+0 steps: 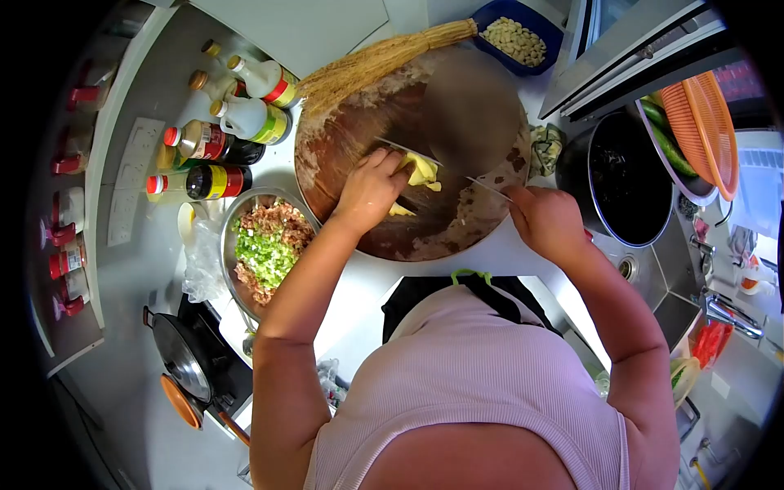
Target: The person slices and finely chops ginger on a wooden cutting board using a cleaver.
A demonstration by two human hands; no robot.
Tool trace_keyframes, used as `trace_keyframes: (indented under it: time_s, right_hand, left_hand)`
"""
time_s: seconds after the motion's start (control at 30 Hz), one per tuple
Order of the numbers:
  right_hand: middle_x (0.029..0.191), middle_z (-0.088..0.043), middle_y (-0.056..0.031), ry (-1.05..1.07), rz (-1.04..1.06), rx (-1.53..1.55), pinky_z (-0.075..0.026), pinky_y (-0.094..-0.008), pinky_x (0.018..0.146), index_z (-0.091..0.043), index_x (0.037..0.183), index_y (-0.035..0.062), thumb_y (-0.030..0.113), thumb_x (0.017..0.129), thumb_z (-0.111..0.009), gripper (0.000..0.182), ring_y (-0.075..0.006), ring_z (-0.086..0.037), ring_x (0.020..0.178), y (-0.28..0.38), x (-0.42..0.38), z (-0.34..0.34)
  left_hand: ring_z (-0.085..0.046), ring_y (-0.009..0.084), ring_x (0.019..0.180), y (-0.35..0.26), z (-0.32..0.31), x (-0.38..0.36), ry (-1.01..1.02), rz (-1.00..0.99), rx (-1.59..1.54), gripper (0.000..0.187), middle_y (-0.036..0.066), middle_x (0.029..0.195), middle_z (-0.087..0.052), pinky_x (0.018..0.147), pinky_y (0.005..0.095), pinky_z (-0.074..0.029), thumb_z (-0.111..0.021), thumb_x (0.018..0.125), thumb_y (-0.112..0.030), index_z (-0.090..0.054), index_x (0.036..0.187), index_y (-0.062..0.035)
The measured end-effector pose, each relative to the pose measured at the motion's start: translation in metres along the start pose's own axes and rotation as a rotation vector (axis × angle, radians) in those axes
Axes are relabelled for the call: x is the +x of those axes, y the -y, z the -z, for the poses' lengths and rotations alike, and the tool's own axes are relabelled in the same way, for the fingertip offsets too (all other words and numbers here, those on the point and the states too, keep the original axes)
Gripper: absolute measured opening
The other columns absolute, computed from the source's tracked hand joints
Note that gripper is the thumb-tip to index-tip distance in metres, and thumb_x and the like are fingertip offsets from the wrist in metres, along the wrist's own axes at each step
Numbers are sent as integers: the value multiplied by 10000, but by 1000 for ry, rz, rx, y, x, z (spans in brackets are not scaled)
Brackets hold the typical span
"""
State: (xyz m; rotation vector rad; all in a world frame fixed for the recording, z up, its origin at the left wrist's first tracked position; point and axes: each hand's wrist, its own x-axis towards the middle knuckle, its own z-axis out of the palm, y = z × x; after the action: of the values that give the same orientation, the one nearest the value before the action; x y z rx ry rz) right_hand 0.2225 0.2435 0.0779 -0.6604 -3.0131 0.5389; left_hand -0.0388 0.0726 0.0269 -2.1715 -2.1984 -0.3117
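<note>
A large round wooden chopping board [327,163] lies on the counter. On it are yellowish pieces of food [423,171], and a smaller piece lies nearer to me. My left hand [376,186] presses on the pieces with its fingers bent together. My right hand [549,222] is closed round the handle of a knife [490,189], to the right of the food. The knife's blade points left across the board, and a blurred dark patch hides part of it. Left of the board stands a metal bowl [229,260] with minced meat and chopped green pieces [265,255].
Sauce bottles [265,122] stand at the back left. A straw brush [392,59] lies on the board's far edge, beside a blue container [549,39] of pale beans. A black pot [625,180] and an orange basket [702,131] are at right; a lidded pan [181,357] is at lower left.
</note>
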Motion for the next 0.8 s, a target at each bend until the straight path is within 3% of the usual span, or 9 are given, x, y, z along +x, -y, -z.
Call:
trace_keyframes:
  time_s: [0.13,0.33,0.53,0.8]
  right_hand:
    - [744,-645,-141,10,-5,31,-493,-491,592,-598,901,89,186,890,-574,100,-377,-641,674,1,-3,-1]
    - [748,-644,-145,-19,-13,108,-496,-490,611,-630,973,86,165,878,-581,133,-384,-634,683,4,-5,1]
    - [778,-657,-149,0,-24,107,-500,-487,624,-641,1009,91,158,877,-580,160,-382,-639,697,7,-7,1]
    - [777,-654,-158,14,-56,106,-497,-487,628,-638,1013,96,151,871,-578,163,-389,-640,701,9,-9,-3]
  left_hand:
    - [-586,268,1092,0,-3,-1,48,8,-32,303,76,1178,-630,873,364,-538,-638,785,-118,-711,1076,-75]
    - [-601,239,1022,4,-16,-2,-182,-29,-90,244,54,1060,-643,804,347,-546,-587,765,-101,-698,980,-69]
    - [-612,226,983,3,-9,1,-123,-74,-75,175,36,1027,-649,787,339,-546,-593,755,-103,-679,906,-80]
    - [-619,214,966,-12,-24,3,-229,83,-56,203,34,1057,-656,763,324,-549,-607,748,-103,-696,930,-83]
